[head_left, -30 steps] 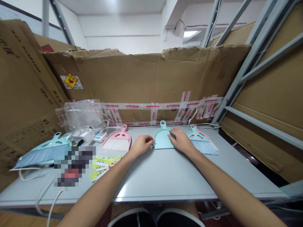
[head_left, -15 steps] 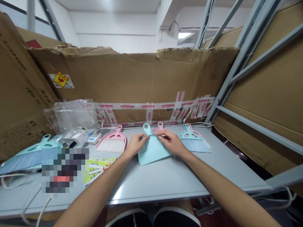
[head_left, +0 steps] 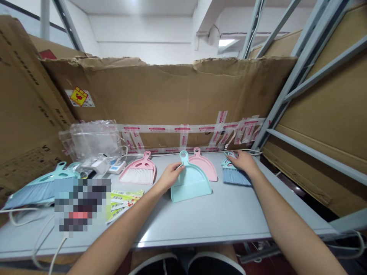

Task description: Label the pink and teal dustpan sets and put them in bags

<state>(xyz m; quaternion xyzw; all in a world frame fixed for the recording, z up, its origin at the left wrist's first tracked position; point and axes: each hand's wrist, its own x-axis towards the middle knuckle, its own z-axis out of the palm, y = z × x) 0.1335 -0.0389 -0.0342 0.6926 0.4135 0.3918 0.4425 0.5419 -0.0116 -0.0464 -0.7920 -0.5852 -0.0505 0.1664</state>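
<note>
Away from the teal dustpan [head_left: 192, 185] goes the right hand [head_left: 245, 161], which half a second ago was on it beside the left and is now over at the blue-bristled brush [head_left: 235, 176]; the pan itself has turned slightly, leaving more of the pink dustpan [head_left: 209, 169] uncovered behind it. Its place is the middle of the table [head_left: 200, 225], in front of the pink one and overlapping it, though whether its front edge rests on the surface I cannot tell. The left hand [head_left: 170, 175] is clamped on the pan near the base of its handle, thumb on top, while the right has its fingertips at the brush's handle, and how firmly they close I cannot tell. With only one side gripped, the pan could swivel or dip if the left thumb eases, and its back might then nudge the pink one out of line. A loose pinch could let the brush slip, or its bristles might catch and bend if dragged flat. As for looks, the pan is smooth, pale teal and plain inside, a broad scoop with a straight front lip, narrowing to a short handle that ends in a ring
</note>
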